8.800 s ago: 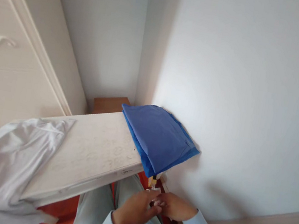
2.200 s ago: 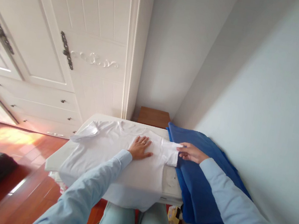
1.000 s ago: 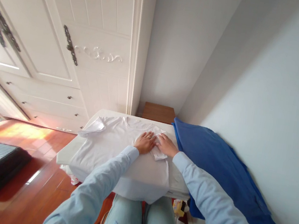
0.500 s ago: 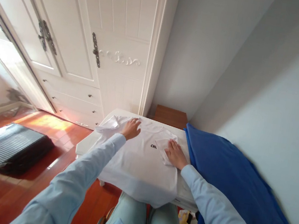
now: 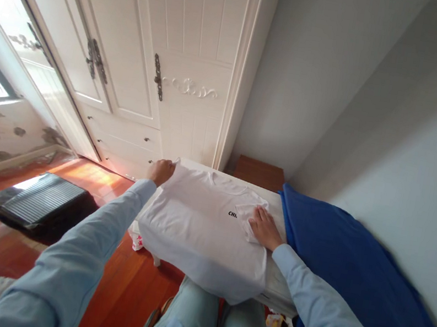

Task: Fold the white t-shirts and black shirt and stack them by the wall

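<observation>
A white T-shirt [image 5: 196, 221] with small black lettering lies spread on a small white table [image 5: 277, 285], its hem hanging over the near edge. My left hand [image 5: 160, 170] is closed on the shirt's left sleeve at the table's far left corner, pulling it outward. My right hand [image 5: 264, 228] lies flat with fingers spread on the right sleeve, which is folded in over the chest. A blue cloth [image 5: 335, 267] lies to the right, against the wall.
A white wardrobe [image 5: 155, 63] with dark metal handles stands behind the table. A brown wooden stand [image 5: 261, 172] sits in the corner. A dark slatted object [image 5: 34, 201] lies on the red wooden floor at left. Small clutter lies under the table.
My left hand left the shirt's chest, reached left and took hold of the left sleeve. My right hand folded the right sleeve inward and stays pressed on it. The view swung left.
</observation>
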A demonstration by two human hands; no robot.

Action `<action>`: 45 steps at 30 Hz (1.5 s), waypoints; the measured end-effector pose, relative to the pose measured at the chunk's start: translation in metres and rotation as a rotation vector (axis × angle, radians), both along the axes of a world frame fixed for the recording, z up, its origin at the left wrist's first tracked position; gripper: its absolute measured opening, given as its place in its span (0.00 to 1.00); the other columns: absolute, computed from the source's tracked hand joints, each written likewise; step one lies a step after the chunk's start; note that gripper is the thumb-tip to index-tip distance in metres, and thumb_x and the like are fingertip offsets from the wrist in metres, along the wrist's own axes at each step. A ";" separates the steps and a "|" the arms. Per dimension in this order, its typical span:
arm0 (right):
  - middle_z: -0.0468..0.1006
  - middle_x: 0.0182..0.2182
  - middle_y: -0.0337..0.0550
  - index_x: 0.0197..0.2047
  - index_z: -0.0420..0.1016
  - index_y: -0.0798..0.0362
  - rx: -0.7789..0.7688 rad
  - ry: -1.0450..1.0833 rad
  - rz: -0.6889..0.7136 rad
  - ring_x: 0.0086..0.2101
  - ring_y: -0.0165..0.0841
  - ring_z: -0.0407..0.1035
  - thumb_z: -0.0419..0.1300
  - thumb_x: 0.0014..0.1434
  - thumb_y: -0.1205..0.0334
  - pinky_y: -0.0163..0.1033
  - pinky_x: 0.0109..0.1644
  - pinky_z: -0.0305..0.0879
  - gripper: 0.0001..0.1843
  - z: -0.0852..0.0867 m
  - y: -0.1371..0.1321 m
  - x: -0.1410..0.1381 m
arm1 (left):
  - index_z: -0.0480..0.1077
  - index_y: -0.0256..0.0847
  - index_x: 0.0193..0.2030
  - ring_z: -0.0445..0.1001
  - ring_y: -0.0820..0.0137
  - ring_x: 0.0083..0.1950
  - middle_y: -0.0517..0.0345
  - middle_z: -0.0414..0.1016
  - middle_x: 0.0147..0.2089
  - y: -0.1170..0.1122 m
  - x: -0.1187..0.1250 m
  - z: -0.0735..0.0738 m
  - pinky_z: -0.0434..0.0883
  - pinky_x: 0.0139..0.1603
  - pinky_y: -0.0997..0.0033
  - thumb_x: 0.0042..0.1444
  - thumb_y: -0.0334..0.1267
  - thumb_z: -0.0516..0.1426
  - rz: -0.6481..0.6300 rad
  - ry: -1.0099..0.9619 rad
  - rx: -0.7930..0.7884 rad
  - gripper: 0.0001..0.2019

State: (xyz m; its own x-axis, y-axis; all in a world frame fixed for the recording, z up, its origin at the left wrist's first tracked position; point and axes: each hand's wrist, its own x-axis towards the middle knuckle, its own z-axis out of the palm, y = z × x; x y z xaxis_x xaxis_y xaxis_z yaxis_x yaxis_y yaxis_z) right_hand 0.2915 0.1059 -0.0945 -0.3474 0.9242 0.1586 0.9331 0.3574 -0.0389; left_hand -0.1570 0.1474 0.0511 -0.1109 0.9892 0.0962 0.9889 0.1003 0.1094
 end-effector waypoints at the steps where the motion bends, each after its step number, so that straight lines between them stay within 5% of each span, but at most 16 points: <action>1: 0.56 0.72 0.63 0.73 0.58 0.64 -0.009 0.003 0.000 0.71 0.49 0.51 0.42 0.72 0.54 0.56 0.72 0.48 0.33 0.001 0.000 0.000 | 0.77 0.36 0.51 0.76 0.52 0.54 0.35 0.77 0.55 0.001 0.011 0.003 0.70 0.49 0.59 0.71 0.45 0.39 -0.024 -0.012 0.022 0.26; 5: 0.56 0.72 0.63 0.72 0.58 0.65 -0.025 -0.002 -0.007 0.71 0.49 0.50 0.42 0.72 0.54 0.55 0.73 0.48 0.33 0.002 -0.001 0.002 | 0.79 0.46 0.47 0.79 0.58 0.50 0.49 0.81 0.49 0.003 0.060 0.003 0.70 0.47 0.66 0.68 0.59 0.45 -0.244 -0.088 -0.032 0.27; 8: 0.56 0.72 0.63 0.72 0.60 0.64 -0.011 -0.021 0.003 0.70 0.49 0.51 0.42 0.72 0.54 0.55 0.72 0.49 0.33 0.002 0.000 0.002 | 0.79 0.45 0.47 0.80 0.58 0.46 0.49 0.82 0.45 0.008 0.077 -0.004 0.72 0.44 0.65 0.67 0.64 0.41 -0.307 -0.125 -0.079 0.33; 12: 0.55 0.72 0.62 0.72 0.59 0.65 -0.023 -0.026 -0.006 0.71 0.49 0.50 0.42 0.72 0.54 0.55 0.72 0.50 0.33 0.001 0.000 0.000 | 0.72 0.39 0.61 0.75 0.53 0.59 0.40 0.75 0.60 0.012 0.070 -0.024 0.70 0.56 0.57 0.69 0.58 0.43 -0.357 -0.094 -0.068 0.30; 15: 0.54 0.72 0.62 0.72 0.58 0.65 -0.050 -0.017 -0.012 0.71 0.49 0.50 0.43 0.72 0.53 0.55 0.73 0.49 0.33 0.003 0.000 0.000 | 0.65 0.40 0.69 0.62 0.54 0.72 0.42 0.63 0.72 0.008 0.059 -0.050 0.62 0.68 0.57 0.67 0.54 0.50 -0.449 -0.055 -0.111 0.29; 18: 0.54 0.72 0.61 0.73 0.58 0.62 -0.074 -0.003 0.017 0.71 0.48 0.50 0.44 0.71 0.52 0.55 0.73 0.49 0.33 0.007 0.002 0.004 | 0.57 0.39 0.74 0.47 0.54 0.78 0.43 0.51 0.78 0.002 0.051 -0.076 0.53 0.74 0.51 0.68 0.53 0.48 -0.473 -0.026 -0.148 0.32; 21: 0.54 0.72 0.62 0.73 0.57 0.63 -0.114 -0.032 0.046 0.71 0.48 0.49 0.45 0.71 0.50 0.55 0.73 0.49 0.35 0.016 0.005 0.009 | 0.52 0.38 0.76 0.44 0.54 0.79 0.43 0.46 0.79 0.002 0.047 -0.089 0.49 0.75 0.49 0.70 0.54 0.44 -0.481 -0.008 -0.144 0.33; 28: 0.53 0.73 0.61 0.73 0.60 0.59 -0.307 -0.072 -0.021 0.71 0.51 0.50 0.50 0.69 0.51 0.62 0.71 0.52 0.34 0.051 0.039 0.019 | 0.71 0.41 0.61 0.66 0.51 0.67 0.40 0.71 0.65 0.031 0.058 -0.072 0.63 0.66 0.47 0.70 0.57 0.43 -0.474 0.014 -0.036 0.28; 33: 0.68 0.66 0.57 0.63 0.74 0.57 -0.268 -0.020 -0.022 0.67 0.47 0.60 0.51 0.70 0.54 0.54 0.72 0.52 0.26 0.074 0.078 0.008 | 0.62 0.36 0.70 0.50 0.54 0.77 0.40 0.56 0.75 0.051 0.080 -0.074 0.51 0.74 0.52 0.70 0.56 0.46 -0.542 0.011 0.006 0.31; 38: 0.54 0.72 0.63 0.72 0.60 0.66 -0.173 -0.008 -0.089 0.72 0.47 0.48 0.49 0.71 0.50 0.50 0.74 0.47 0.35 0.055 0.093 -0.017 | 0.57 0.37 0.74 0.48 0.51 0.78 0.40 0.52 0.77 0.062 0.083 -0.100 0.48 0.75 0.45 0.69 0.56 0.46 -0.572 -0.027 -0.023 0.33; 45: 0.54 0.73 0.59 0.74 0.57 0.64 -0.103 -0.032 -0.079 0.72 0.46 0.48 0.42 0.73 0.47 0.52 0.75 0.44 0.36 0.028 0.094 -0.008 | 0.56 0.40 0.75 0.47 0.51 0.78 0.43 0.51 0.77 0.084 0.063 -0.108 0.47 0.75 0.43 0.69 0.58 0.45 -0.601 -0.036 -0.019 0.34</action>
State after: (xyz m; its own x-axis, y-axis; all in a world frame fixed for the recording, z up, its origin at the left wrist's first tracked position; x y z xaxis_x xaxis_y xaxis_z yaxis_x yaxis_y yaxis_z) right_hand 0.2832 0.1996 -0.0669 -0.2758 0.9598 0.0519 0.9597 0.2780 -0.0414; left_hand -0.0936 0.2316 -0.0569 0.4650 0.8813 0.0840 0.8689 -0.4725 0.1477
